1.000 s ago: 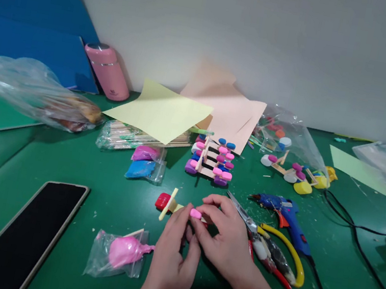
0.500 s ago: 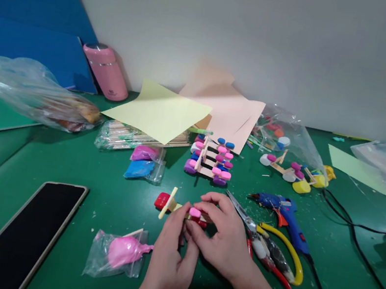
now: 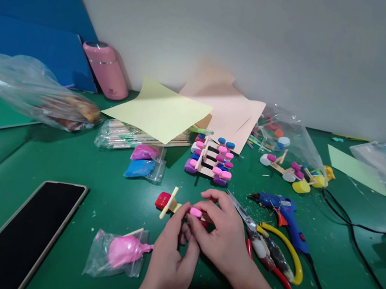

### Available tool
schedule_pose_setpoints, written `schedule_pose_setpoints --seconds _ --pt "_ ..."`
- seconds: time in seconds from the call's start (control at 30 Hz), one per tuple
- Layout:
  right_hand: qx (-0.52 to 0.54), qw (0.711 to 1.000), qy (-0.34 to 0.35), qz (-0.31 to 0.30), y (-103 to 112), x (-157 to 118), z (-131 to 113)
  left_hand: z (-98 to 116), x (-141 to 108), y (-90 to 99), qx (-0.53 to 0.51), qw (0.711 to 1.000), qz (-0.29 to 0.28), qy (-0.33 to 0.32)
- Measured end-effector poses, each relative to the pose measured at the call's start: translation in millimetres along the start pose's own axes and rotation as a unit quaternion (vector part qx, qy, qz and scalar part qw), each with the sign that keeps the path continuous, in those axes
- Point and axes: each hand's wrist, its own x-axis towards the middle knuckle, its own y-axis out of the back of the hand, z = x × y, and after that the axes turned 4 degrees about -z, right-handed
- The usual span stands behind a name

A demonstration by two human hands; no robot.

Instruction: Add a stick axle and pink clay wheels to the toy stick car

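Between my two hands, low in the middle of the head view, is a small stick model with a red wheel [image 3: 162, 201] and a pale crossbar [image 3: 168, 203] at its left end. A pink clay piece [image 3: 196, 212] sits on it between my fingertips. My left hand [image 3: 175, 256] grips the model from below and the left. My right hand [image 3: 220, 231] closes round its right end, fingers curled over it and hiding part of it. Beyond my hands, several finished-looking stick models [image 3: 210, 160] with pink, blue and purple pieces stand in a row.
A phone [image 3: 22, 234] and a bagged pink clay lump [image 3: 125, 251] lie left. Right of my hands are scissors [image 3: 287, 246], pliers [image 3: 272, 263] and a blue glue gun [image 3: 288, 216] with its cord. Behind are paper sheets [image 3: 162, 109], bagged sticks [image 3: 123, 136] and a pink bottle [image 3: 106, 72].
My right fingers have shifted slightly over the model, covering more of its red part on the right. The model has moved very slightly to the right.
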Motion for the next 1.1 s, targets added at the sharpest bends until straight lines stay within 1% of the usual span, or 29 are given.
schedule_pose_setpoints --seconds 0.17,0.33,0.53,0.67,0.83,1.03,1.1 --pt "-0.017 1.0 0.008 0.002 1.6 -0.4 -1.5 2.9 0.1 0.9 0.002 1.0 -0.002 -0.019" --pt "-0.024 1.0 0.016 0.005 3.1 0.9 -2.3 4.6 -0.1 0.9 -0.003 1.0 -0.002 -0.015" --pt "-0.019 1.0 0.009 0.001 2.2 0.3 -1.7 3.6 0.0 0.7 0.002 1.0 0.005 -0.028" --pt "-0.003 1.0 0.003 -0.006 3.0 -0.9 -0.2 4.1 -1.2 1.0 0.01 1.0 0.013 -0.027" --pt "0.024 0.999 -0.012 -0.019 7.6 -5.4 3.2 4.0 -0.1 2.1 0.032 0.999 0.006 -0.019" --pt "0.046 0.998 -0.032 0.002 12.1 -15.3 6.4 11.8 6.6 6.8 0.018 0.998 0.015 -0.053" --pt "0.061 0.997 -0.042 0.009 12.6 -15.1 5.4 15.4 8.4 7.5 -0.001 0.999 0.008 -0.046"
